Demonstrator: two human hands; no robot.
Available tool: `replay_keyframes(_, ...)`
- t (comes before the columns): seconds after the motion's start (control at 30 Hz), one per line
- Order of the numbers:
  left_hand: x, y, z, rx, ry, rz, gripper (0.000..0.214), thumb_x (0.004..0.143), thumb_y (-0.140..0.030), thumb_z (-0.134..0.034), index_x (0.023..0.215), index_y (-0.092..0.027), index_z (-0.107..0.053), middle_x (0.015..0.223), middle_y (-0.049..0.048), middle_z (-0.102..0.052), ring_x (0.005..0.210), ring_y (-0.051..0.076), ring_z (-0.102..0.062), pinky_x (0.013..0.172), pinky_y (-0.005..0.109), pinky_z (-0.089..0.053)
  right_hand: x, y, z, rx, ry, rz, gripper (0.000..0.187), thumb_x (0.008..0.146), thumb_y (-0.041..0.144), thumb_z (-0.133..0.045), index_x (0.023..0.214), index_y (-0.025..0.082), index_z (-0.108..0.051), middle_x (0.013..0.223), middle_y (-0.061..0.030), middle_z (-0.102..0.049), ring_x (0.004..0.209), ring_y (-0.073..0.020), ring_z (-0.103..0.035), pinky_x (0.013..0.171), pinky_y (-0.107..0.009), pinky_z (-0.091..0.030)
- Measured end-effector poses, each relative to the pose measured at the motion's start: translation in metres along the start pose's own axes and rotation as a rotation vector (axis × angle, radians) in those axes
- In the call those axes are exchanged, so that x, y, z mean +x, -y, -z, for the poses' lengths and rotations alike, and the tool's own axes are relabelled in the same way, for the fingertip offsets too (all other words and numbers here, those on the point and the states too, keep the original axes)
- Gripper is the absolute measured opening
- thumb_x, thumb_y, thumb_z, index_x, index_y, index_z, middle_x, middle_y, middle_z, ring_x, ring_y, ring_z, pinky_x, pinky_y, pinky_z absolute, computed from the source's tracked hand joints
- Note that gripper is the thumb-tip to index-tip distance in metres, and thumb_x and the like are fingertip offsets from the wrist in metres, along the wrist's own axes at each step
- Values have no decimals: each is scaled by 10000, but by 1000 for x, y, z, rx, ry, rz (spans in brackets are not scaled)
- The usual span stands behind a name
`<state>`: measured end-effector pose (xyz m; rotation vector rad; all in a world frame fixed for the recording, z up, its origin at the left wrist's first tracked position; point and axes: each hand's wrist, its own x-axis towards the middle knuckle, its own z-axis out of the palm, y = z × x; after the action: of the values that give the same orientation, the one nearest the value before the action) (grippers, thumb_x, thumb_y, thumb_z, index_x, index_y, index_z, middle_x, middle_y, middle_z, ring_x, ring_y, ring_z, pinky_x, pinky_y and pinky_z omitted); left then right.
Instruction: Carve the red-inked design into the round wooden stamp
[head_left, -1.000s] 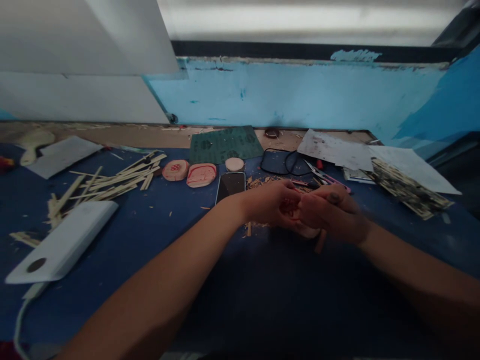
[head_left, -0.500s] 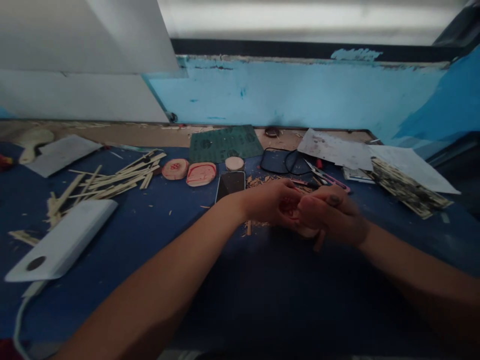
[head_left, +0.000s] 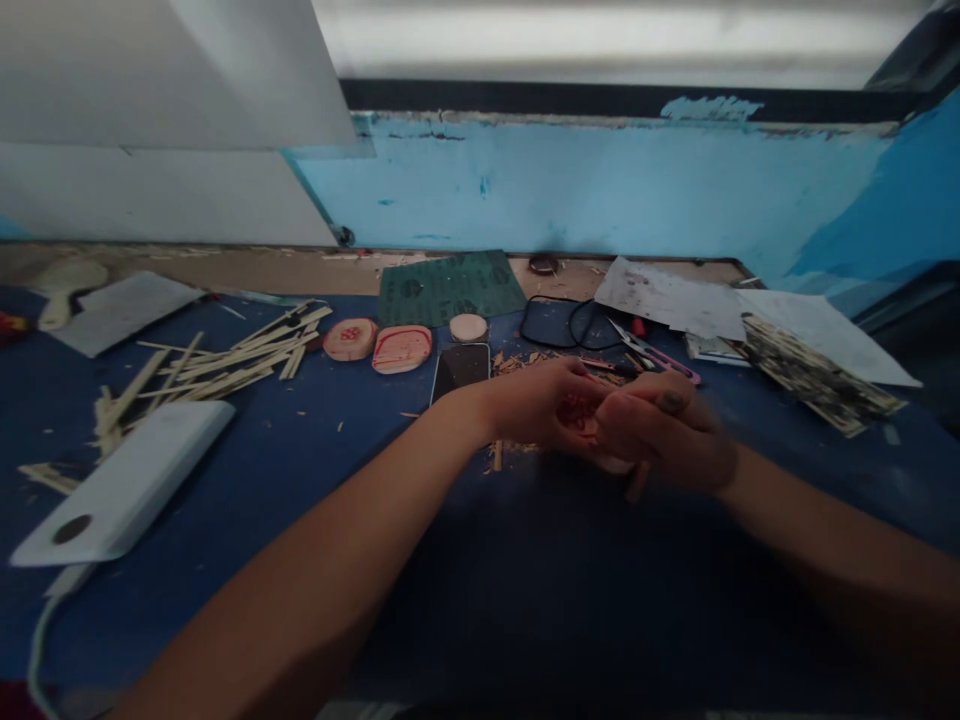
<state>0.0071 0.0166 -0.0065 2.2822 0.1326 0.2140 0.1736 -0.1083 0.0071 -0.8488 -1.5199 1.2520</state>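
Note:
My left hand [head_left: 540, 405] and my right hand [head_left: 664, 430] meet above the blue table top [head_left: 360, 480], both with fingers curled. Between them sits a small pale wooden piece with red marks [head_left: 581, 415], gripped by my left hand; most of it is hidden by the fingers. My right hand is closed round a thin tool handle [head_left: 637, 482] whose end sticks out below the fist; its tip is hidden against the piece. Wood chips [head_left: 525, 362] lie on the table just beyond my hands.
A dark phone [head_left: 461, 368], three wooden pieces with red marks [head_left: 403, 348], green sandpaper [head_left: 448, 287], a black cable [head_left: 566, 325], papers [head_left: 675, 298] and a patterned stack [head_left: 814, 375] lie behind. Wooden sticks [head_left: 217, 360] and a white device [head_left: 124, 485] are at left.
Almost nothing differs; my right hand has shifted very slightly against the piece while my left hand keeps its hold.

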Motion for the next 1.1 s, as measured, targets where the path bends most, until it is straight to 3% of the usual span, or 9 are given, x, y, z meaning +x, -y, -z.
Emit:
replay_keyframes(0.13, 0, 0, 0, 23, 1, 2, 366, 771, -300, -890, 1112, -232, -776, 1238, 54, -602, 1058, 196, -607, 958, 307, -499, 2, 4, 0, 1, -59, 36, 545, 1047, 394, -597, 545, 194, -523, 469, 41, -402, 426, -91, -352, 424, -258, -280)
replay_keyframes(0.37, 0, -1, 3, 28, 29, 9, 373, 796, -346, -872, 1139, -243, -768, 1292, 52, -587, 1095, 200, -600, 984, 304, -490, 4, 9, -1, 90, -52, 71, 556, 1065, 331, -558, 537, 195, -451, 477, 58, -342, 421, -81, -297, 420, -263, -240)
replay_keyframes(0.9, 0, -2, 2, 35, 11, 11, 393, 806, -343, -867, 1172, -242, -765, 1255, 56, -587, 1107, 203, -603, 994, 305, -488, 2, 5, 0, 71, 2, 29, 556, 1063, 350, -563, 541, 181, -475, 470, 52, -384, 404, -68, -306, 402, -234, -235)
replay_keyframes(1.1, 0, -2, 2, 20, 23, 1, 350, 801, -329, -867, 1121, -226, -774, 1229, 57, -608, 1063, 194, -610, 954, 297, -495, 1, 3, 0, 28, -19, 14, 519, 1063, 357, -560, 578, 172, -568, 469, 46, -425, 407, -76, -350, 405, -231, -265)
